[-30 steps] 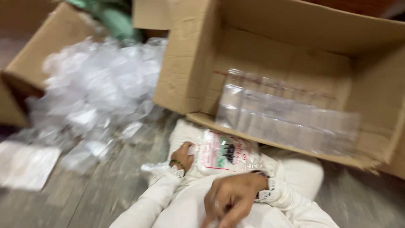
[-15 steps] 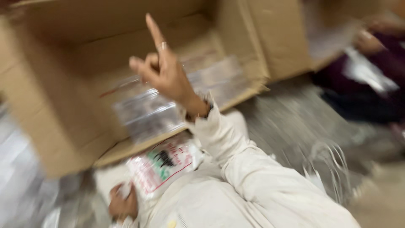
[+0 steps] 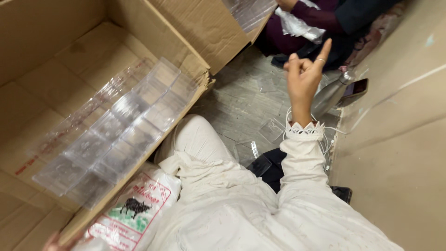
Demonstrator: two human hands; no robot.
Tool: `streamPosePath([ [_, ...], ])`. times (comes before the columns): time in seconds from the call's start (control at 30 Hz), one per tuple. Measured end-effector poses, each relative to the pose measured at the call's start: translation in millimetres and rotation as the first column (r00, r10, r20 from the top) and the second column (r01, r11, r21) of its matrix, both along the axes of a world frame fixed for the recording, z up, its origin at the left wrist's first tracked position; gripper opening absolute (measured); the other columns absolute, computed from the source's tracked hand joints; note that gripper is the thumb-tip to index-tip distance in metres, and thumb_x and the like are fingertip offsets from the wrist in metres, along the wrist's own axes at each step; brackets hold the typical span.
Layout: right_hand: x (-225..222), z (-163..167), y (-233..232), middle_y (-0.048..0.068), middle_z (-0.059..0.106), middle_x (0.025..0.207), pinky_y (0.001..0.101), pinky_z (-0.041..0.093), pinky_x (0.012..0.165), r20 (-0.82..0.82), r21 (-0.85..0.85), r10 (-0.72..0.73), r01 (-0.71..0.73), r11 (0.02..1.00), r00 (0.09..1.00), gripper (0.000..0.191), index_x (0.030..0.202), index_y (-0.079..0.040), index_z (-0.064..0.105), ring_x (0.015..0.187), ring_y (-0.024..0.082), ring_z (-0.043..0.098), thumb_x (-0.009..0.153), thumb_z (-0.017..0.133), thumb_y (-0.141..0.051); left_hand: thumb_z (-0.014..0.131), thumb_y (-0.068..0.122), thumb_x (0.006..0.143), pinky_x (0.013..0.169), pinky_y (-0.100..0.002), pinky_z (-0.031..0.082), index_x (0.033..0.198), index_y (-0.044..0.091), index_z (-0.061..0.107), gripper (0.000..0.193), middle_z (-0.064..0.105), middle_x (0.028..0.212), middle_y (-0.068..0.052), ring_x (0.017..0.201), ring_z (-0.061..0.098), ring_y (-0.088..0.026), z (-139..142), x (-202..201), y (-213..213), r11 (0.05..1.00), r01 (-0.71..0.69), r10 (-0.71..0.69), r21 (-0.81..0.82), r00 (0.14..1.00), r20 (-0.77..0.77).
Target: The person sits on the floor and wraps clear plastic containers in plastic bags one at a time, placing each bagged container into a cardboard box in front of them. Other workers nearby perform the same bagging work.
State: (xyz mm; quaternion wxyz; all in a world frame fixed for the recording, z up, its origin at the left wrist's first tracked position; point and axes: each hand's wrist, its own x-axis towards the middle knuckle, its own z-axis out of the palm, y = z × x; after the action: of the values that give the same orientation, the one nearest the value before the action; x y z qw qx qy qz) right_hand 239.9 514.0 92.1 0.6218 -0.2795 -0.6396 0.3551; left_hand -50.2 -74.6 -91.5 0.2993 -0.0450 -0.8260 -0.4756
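Observation:
My right hand (image 3: pixel 303 76) is raised above my lap, index finger pointing up, the other fingers curled, and it holds nothing. A ring sits on one finger. Only a sliver of my left hand (image 3: pixel 50 241) shows at the bottom left corner, beside a printed plastic packet (image 3: pixel 132 211) lying on my white-clad lap; its grip is hidden. A big open cardboard box (image 3: pixel 186 32) lies on its side at the left, with rows of clear plastic containers (image 3: pixel 116 130) in transparent sleeves inside.
Another person in a dark purple sleeve (image 3: pixel 320 16) handles clear plastic at the top. A steel bottle (image 3: pixel 332 93), a phone (image 3: pixel 355 88), a white cable (image 3: pixel 327 139) and a black object (image 3: pixel 267 167) lie on the grey floor. A beige wall (image 3: pixel 399 139) stands right.
The view has swung right, moving the box to the left. My right hand rose from my lap, pointed upward and now sits further right, toward the other person.

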Motion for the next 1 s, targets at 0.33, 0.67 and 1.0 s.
streamPosePath([
  [0.33,-130.6,-68.9,-269.8,0.026,0.038,0.156,0.0419,0.032,0.116,0.498,0.009,0.867,-1.0,0.009,0.012,0.108,0.156,0.004,0.029,0.144,0.036,0.037,0.073,0.093,-0.023,0.038,0.036,0.117,0.081,-0.031,0.055,0.14,-0.001,0.05,0.046,0.075,0.101,-0.019,0.085,0.069,-0.023,118.1,87.2,113.0,0.655,0.465,-0.589,0.596,0.808,0.017],
  [0.67,-195.9,-124.3,-351.2,0.005,0.076,0.105,0.0302,0.056,0.083,0.295,-0.325,0.943,-0.944,-0.053,-0.154,0.028,0.123,0.0,0.071,0.096,0.012,0.066,0.099,0.075,-0.016,0.035,0.044,0.114,0.099,-0.032,0.049,0.129,0.004,0.058,0.048,0.066,0.12,-0.012,0.11,0.061,-0.02,79.4,26.1,84.0,0.672,0.202,-0.309,0.713,0.951,0.023],
  [1.0,-232.2,-85.0,-360.5,0.006,0.071,0.097,0.0245,0.052,0.076,-0.247,-0.443,0.966,-0.879,-0.176,-0.069,0.022,0.112,0.004,0.064,0.085,0.009,0.062,0.103,0.074,-0.015,0.077,0.025,0.091,0.078,-0.032,0.057,0.114,0.001,0.07,0.034,0.074,0.105,-0.007,0.09,0.069,-0.016,81.7,48.2,62.2,0.508,0.272,-0.619,0.818,0.775,0.127],
])
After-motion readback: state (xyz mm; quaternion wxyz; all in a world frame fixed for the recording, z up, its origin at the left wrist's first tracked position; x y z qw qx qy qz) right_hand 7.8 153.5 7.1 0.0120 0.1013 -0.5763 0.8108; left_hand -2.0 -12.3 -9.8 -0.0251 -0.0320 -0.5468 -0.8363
